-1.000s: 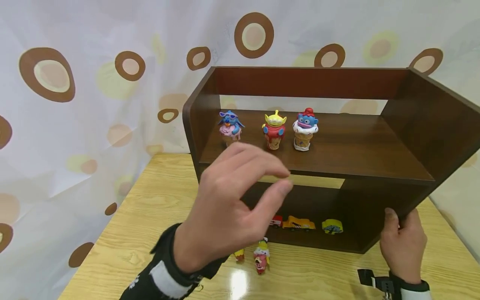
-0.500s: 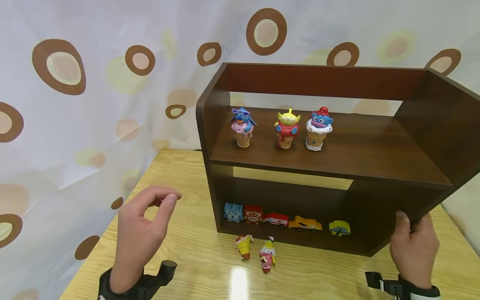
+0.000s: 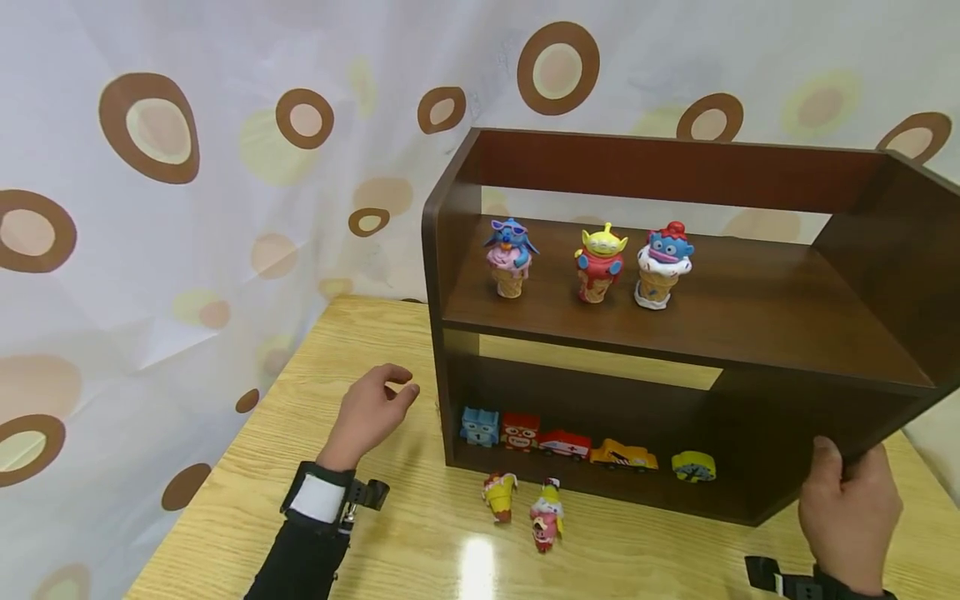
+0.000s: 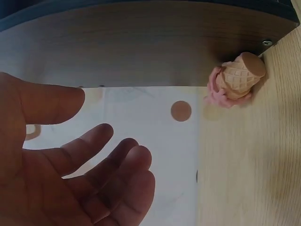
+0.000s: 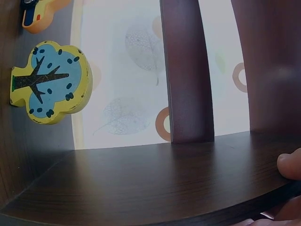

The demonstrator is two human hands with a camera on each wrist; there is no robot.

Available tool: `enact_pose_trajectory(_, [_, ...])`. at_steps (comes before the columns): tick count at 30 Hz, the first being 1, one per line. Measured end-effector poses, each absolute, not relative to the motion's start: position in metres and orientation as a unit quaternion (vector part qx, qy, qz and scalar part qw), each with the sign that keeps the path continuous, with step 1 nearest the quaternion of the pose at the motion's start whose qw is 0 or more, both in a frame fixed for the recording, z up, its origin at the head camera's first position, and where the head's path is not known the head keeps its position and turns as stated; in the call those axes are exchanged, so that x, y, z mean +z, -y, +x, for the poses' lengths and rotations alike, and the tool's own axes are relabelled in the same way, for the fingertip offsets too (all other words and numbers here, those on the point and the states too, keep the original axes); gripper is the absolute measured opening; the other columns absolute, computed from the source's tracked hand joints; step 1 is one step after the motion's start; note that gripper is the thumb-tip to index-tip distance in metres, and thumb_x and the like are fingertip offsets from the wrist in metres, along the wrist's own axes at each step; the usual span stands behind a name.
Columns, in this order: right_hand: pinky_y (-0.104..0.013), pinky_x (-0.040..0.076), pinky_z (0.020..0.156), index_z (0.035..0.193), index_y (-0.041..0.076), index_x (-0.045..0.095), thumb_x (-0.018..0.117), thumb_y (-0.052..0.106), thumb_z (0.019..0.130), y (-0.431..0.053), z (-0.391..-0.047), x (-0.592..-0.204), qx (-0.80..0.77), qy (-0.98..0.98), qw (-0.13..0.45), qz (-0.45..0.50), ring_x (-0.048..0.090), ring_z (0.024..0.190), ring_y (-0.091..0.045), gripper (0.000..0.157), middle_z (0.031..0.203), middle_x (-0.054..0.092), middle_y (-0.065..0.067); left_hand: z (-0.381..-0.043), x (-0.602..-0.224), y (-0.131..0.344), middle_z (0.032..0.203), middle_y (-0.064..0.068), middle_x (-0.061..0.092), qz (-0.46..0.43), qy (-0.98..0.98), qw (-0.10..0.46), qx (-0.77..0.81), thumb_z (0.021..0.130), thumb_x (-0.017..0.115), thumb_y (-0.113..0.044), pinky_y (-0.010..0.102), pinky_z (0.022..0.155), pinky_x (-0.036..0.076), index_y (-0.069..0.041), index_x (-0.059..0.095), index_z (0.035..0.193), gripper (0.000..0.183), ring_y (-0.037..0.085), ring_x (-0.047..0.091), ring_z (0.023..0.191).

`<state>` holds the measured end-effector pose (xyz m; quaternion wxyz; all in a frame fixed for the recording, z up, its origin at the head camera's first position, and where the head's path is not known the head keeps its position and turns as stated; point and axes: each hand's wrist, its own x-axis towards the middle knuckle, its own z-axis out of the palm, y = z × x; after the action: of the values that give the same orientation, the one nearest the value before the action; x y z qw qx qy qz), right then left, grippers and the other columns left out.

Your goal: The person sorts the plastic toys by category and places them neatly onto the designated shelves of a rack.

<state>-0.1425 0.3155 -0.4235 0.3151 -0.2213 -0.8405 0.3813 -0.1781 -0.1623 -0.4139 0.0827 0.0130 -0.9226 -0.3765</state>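
Observation:
My right hand point(image 3: 851, 512) grips the right side panel of a dark brown two-tier shelf point(image 3: 787, 317), thumb on the inner face. My left hand point(image 3: 367, 417), fingers loosely bent and holding nothing, hovers over the table left of the shelf. In the left wrist view, a pink ice-cream cone figure point(image 4: 237, 77) lies on the table against the shelf's outer side, apart from the fingers. On the upper tier stand a blue cone figure in sunglasses point(image 3: 510, 258), a yellow-headed alien cone figure point(image 3: 600, 265) and a red-topped blue cone figure point(image 3: 662, 265).
The lower tier holds a blue block point(image 3: 479, 427), a red block point(image 3: 520, 432), a red-and-white toy car point(image 3: 565, 444), a yellow toy truck point(image 3: 624, 455) and a yellow tree-shaped block point(image 3: 693, 467). Two more cone figures, one yellow point(image 3: 498, 497) and one pink point(image 3: 546, 518), lie before the shelf.
My left hand has withdrawn from in front of the upper tier, down and left, then moved slightly right toward the shelf's left side. The right hand keeps its grip. The head view has shifted slightly.

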Motion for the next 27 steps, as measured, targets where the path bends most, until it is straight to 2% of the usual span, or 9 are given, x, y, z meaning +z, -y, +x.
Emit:
enact_pose_trajectory(1, [-0.026,0.03,0.069,0.122,-0.004,0.054,0.045,0.023,0.1,-0.316,-0.142,-0.424,0.38,0.841,0.314,-0.223,0.026,0.07,0.022,0.035,0.089,0.057,0.0,-0.182,-0.415,0.16,0.12,0.014,0.068,0.012,0.923,0.082,-0.375,0.096,0.061,-0.024,0.032,0.07,0.051,-0.003,0.065,0.121,0.033,0.026,0.065,0.093])
enact_pose_trajectory(2, [-0.026,0.03,0.068,0.122,-0.003,0.054,0.045,0.023,0.1,-0.316,-0.142,-0.424,0.38,0.84,0.315,-0.225,0.027,0.07,0.022,0.035,0.084,0.055,0.009,-0.185,-0.416,0.158,0.12,0.014,0.068,0.012,0.924,0.082,-0.373,0.096,0.061,-0.024,0.032,0.069,0.05,-0.002,0.065,0.121,0.033,0.025,0.066,0.092])
enact_pose_trajectory(3, [-0.025,0.029,0.067,0.122,-0.004,0.053,0.044,0.023,0.101,-0.316,-0.141,-0.424,0.378,0.842,0.313,-0.225,0.026,0.069,0.022,0.035,0.089,0.059,-0.002,-0.188,-0.416,0.157,0.12,0.014,0.068,0.011,0.925,0.08,-0.372,0.096,0.061,-0.024,0.032,0.069,0.05,-0.002,0.065,0.121,0.033,0.025,0.065,0.091])
enact_pose_trajectory(5, [-0.024,0.029,0.067,0.122,-0.004,0.053,0.044,0.023,0.101,-0.316,-0.141,-0.423,0.376,0.842,0.315,-0.224,0.026,0.069,0.022,0.035,0.089,0.06,-0.003,-0.194,-0.418,0.154,0.119,0.014,0.069,0.008,0.926,0.08,-0.369,0.096,0.062,-0.023,0.032,0.068,0.05,-0.002,0.065,0.12,0.032,0.024,0.065,0.089])
enact_pose_trajectory(6, [-0.024,0.029,0.066,0.122,-0.004,0.053,0.044,0.023,0.101,-0.316,-0.142,-0.423,0.374,0.843,0.315,-0.223,0.026,0.069,0.023,0.035,0.095,0.061,-0.014,-0.197,-0.419,0.153,0.118,0.014,0.069,0.007,0.927,0.079,-0.367,0.096,0.062,-0.023,0.032,0.068,0.05,-0.002,0.066,0.119,0.032,0.024,0.065,0.087])
enact_pose_trajectory(9, [-0.023,0.029,0.066,0.123,-0.005,0.053,0.044,0.022,0.101,-0.316,-0.143,-0.422,0.372,0.843,0.321,-0.218,0.025,0.069,0.023,0.035,0.101,0.06,-0.024,-0.208,-0.424,0.148,0.116,0.015,0.07,0.006,0.931,0.074,-0.358,0.096,0.061,-0.023,0.032,0.067,0.051,-0.002,0.066,0.117,0.031,0.021,0.065,0.08])
enact_pose_trajectory(15, [-0.021,0.028,0.064,0.123,-0.005,0.053,0.045,0.022,0.102,-0.316,-0.142,-0.422,0.37,0.846,0.312,-0.222,0.025,0.068,0.023,0.035,0.104,0.061,-0.026,-0.226,-0.434,0.142,0.122,0.018,0.068,0.003,0.94,0.035,-0.34,0.096,0.06,-0.03,0.041,0.081,0.056,-0.001,0.066,0.119,0.037,0.026,0.068,0.092])
enact_pose_trajectory(20, [-0.016,0.027,0.064,0.128,-0.003,0.052,0.042,0.022,0.103,-0.316,-0.141,-0.42,0.37,0.851,0.299,-0.223,0.025,0.072,0.023,0.037,0.118,0.061,-0.027,-0.236,-0.437,0.141,0.122,0.02,0.068,-0.007,0.942,0.015,-0.336,0.092,0.065,-0.035,0.048,0.09,0.054,0.0,0.067,0.118,0.043,0.033,0.066,0.106])
enact_pose_trajectory(27, [-0.015,0.027,0.065,0.131,-0.002,0.051,0.041,0.023,0.104,-0.316,-0.138,-0.421,0.37,0.852,0.294,-0.224,0.025,0.073,0.024,0.038,0.121,0.061,-0.028,-0.244,-0.44,0.141,0.12,0.017,0.07,-0.022,0.945,-0.041,-0.323,0.087,0.068,-0.03,0.041,0.084,0.052,-0.004,0.067,0.12,0.042,0.028,0.065,0.099])
